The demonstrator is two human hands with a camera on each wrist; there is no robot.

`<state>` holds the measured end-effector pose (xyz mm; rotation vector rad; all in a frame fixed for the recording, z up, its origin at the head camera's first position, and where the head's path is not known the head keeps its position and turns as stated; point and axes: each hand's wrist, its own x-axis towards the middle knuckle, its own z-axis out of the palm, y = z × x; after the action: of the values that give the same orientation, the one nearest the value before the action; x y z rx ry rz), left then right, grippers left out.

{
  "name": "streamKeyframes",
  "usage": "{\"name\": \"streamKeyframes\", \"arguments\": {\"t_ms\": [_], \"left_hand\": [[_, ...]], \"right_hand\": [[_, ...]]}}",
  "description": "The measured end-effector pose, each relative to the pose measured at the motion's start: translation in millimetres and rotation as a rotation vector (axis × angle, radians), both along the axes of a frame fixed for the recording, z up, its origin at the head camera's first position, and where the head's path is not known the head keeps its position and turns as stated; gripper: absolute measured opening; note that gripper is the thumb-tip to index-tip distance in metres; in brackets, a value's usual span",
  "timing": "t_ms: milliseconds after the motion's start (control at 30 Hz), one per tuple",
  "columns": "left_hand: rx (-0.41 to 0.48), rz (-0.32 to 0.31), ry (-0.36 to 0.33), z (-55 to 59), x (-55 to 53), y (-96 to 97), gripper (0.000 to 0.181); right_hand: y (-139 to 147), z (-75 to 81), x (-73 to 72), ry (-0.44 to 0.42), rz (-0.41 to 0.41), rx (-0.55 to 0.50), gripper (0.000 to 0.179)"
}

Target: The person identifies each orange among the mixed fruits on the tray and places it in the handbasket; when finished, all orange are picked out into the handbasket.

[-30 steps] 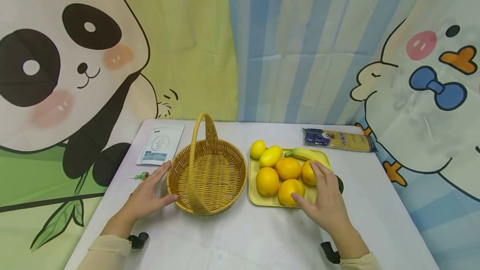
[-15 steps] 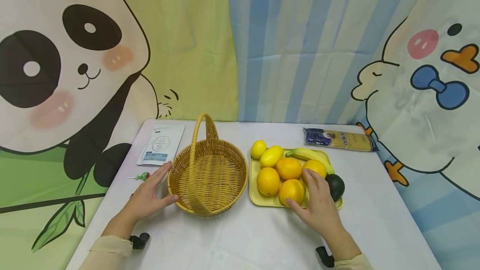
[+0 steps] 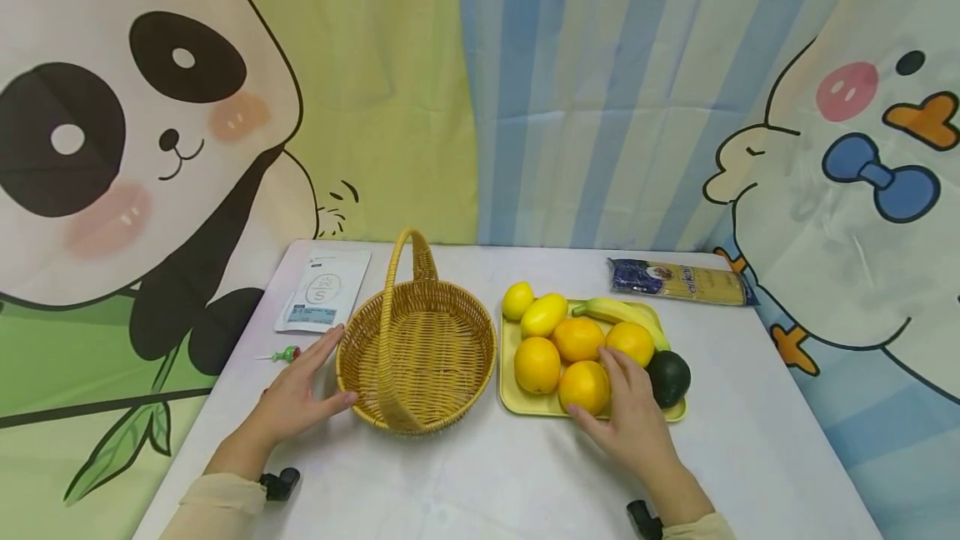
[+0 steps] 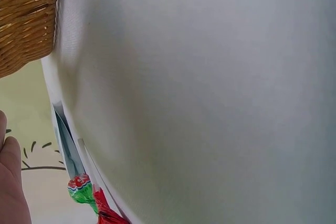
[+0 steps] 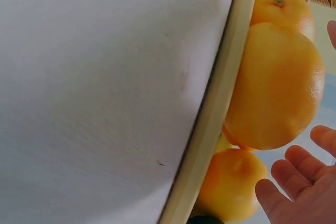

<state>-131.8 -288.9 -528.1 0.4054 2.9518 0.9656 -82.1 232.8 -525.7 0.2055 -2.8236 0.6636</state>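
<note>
My left hand is at the left side of a wicker basket with an arched handle, its fingers extended along the rim. The basket holds nothing. To its right, a yellow tray carries several oranges, two lemons, a banana and a dark green, avocado-like fruit. Over the tray's near right part, my right hand has thumb and fingers spread on either side of the nearest orange. In the right wrist view, its fingertips stand apart from that large orange.
A wrapped lollipop lies left of the basket, behind my left hand. Beyond it is a white pouch. At the back right lies a long pasta-like packet. Printed curtains hang behind the white table.
My right hand has moved left and down from the right orange towards the nearest one, uncovering the dark green fruit. The left hand stays at the basket.
</note>
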Motion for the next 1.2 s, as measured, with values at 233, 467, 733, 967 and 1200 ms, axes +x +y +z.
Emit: {"name": "streamKeyframes", "arguments": {"t_ms": [233,467,733,967,1200], "left_hand": [[0.004,0.0,0.006,-1.5,0.1,-0.6,0.107],[-0.004,0.007,-0.004,-1.2,-0.1,0.9,0.108],[-0.013,0.02,-0.005,-0.4,1.3,1.4,0.108],[-0.01,0.008,-0.013,-0.3,1.8,1.3,0.108],[-0.017,0.011,-0.021,0.6,1.0,1.6,0.108]], "right_hand": [[0.5,-8.3,-0.3,-0.001,0.003,-0.001,0.099],[-0.3,-11.5,-0.9,-0.005,0.001,-0.014,0.099],[-2.2,-11.8,0.3,-0.021,0.0,-0.02,0.097],[-2.8,-11.4,0.0,-0.019,0.013,-0.028,0.093],[-3.3,-14.2,-2.0,-0.007,0.024,-0.038,0.089]]}}
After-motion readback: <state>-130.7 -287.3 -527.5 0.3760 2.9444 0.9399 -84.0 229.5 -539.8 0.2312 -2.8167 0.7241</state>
